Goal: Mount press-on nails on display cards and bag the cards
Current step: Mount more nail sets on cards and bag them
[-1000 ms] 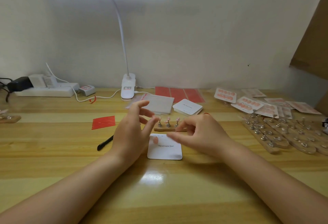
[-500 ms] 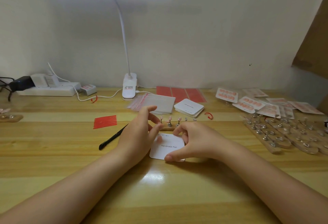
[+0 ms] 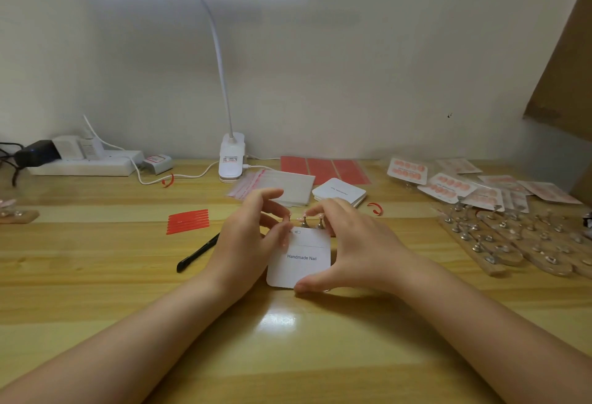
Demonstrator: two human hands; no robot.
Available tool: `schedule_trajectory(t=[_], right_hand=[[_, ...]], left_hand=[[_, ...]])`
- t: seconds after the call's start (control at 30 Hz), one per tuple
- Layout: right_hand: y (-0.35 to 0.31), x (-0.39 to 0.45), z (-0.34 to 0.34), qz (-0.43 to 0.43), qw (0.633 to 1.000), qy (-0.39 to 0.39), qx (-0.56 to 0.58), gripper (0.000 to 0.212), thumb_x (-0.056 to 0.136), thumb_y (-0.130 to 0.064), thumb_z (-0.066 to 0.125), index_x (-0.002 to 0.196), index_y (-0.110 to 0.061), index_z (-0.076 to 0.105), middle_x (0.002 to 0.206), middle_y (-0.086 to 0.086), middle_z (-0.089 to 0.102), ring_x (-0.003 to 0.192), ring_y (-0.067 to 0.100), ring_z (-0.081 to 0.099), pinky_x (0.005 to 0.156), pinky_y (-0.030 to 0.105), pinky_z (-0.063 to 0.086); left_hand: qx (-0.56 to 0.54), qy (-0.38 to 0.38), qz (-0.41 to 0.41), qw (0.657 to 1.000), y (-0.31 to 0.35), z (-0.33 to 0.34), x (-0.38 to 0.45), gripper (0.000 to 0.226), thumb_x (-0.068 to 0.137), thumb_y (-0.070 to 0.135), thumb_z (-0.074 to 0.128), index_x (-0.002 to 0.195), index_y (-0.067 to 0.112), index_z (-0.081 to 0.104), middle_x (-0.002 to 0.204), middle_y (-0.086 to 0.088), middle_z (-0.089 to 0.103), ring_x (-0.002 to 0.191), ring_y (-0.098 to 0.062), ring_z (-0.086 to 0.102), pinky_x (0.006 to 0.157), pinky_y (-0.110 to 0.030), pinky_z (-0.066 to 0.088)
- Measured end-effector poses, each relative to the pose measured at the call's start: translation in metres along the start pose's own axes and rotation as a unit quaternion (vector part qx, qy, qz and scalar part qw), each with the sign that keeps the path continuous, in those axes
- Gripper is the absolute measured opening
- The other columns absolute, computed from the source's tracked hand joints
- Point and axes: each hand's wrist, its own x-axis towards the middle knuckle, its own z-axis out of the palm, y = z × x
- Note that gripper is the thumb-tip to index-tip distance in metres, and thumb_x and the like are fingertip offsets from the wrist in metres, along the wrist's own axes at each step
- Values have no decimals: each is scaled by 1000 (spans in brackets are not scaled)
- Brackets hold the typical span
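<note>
Right hand (image 3: pixel 358 243) crept forward, pinching card (image 3: pixel 301 262); left hand (image 3: pixel 250 237) fingers spread.

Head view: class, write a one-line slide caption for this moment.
Both hands, left hand and right hand, steady a white display card on the wooden desk.

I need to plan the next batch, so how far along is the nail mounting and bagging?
Done: several bagged cards with pink nails lie at the right rear. In hand: the left hand and right hand flank a "Handmade Nail" card, the right thumb on its near edge; few or no nails are on it yet. Left: nails on the stand, the stack of blank cards and empty bags.
</note>
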Motion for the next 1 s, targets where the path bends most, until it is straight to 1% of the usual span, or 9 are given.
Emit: schedule_trajectory(t=[0.1, 0.17, 0.37, 0.47, 0.57, 0.7, 0.83, 0.9, 1.0], right_hand=[[-2, -4, -1, -44, 999, 31, 3, 96, 50, -72, 76, 129, -37, 34, 118, -18, 38, 103, 2, 42, 76, 24, 35], [-3, -6, -3, -80, 996, 36, 8, 87, 56, -65, 79, 127, -34, 40, 116, -14, 41, 103, 5, 45, 79, 23, 38], [-21, -11, -6, -180, 982, -63, 8, 16, 81, -33, 69, 95, -28, 75, 92, -12, 57, 83, 5, 53, 68, 24, 46], [-30, -12, -3, -218, 970, -87, -59, 15, 84, -23, 60, 82, -18, 75, 86, -8, 61, 75, 13, 57, 65, 32, 50], [-34, -11, -5, -233, 963, -92, -101, 13, 84, -19, 58, 80, -16, 70, 86, -6, 60, 73, 16, 55, 61, 32, 49], [-35, -11, -8, -197, 970, -111, -85, 8, 86, -23, 54, 85, -19, 62, 88, -9, 52, 77, 12, 53, 64, 27, 47], [-16, -5, -19, -64, 987, -147, 31, 16, 99, -26, 37, 84, -26, 41, 87, -8, 45, 74, 6, 42, 65, 22, 33], [0, -1, -25, -15, 991, -127, 49, 24, 102, -30, 29, 80, -26, 36, 83, -8, 40, 70, 4, 36, 63, 21, 32], [28, 6, -30, 32, 997, -49, 40, 31, 103, -35, 29, 83, -15, 44, 80, -3, 43, 68, 11, 38, 66, 33, 36]], left_hand=[[11, 22, 22, 999, 0, -3, 1, 45, 84, 9, 71, 120, 25, 50, 93, 17, 62, 85, 1, 62, 69, -10, 48], [14, 47, 21, 999, -2, -6, 4, 43, 84, 8, 71, 121, 19, 52, 94, 16, 62, 85, 2, 62, 70, -10, 48], [-43, 104, -77, 991, -12, -14, 12, 40, 85, 7, 71, 119, 20, 52, 94, 10, 66, 75, 5, 63, 67, -11, 48], [-64, 122, -104, 985, -15, -15, 15, 40, 86, 9, 71, 117, 24, 51, 96, 8, 66, 78, 6, 63, 66, -10, 49], [-65, 126, -112, 983, -17, -15, 16, 39, 86, 10, 71, 116, 24, 51, 96, 8, 66, 82, 6, 62, 65, -8, 48], [-70, 130, -116, 982, -17, -14, 17, 38, 86, 11, 71, 117, 23, 51, 97, 7, 66, 84, 2, 64, 66, -13, 50], [-71, 130, -115, 982, -16, -15, 16, 38, 87, 11, 70, 117, 22, 51, 97, 7, 66, 84, -2, 64, 72, -20, 53], [-67, 125, -117, 983, -15, -15, 16, 38, 86, 12, 71, 117, 23, 51, 98, 7, 65, 86, -4, 65, 76, -26, 55], [-62, 121, -119, 984, -13, -14, 15, 40, 86, 13, 71, 118, 24, 51, 98, 9, 65, 87, -5, 65, 78, -33, 56]])
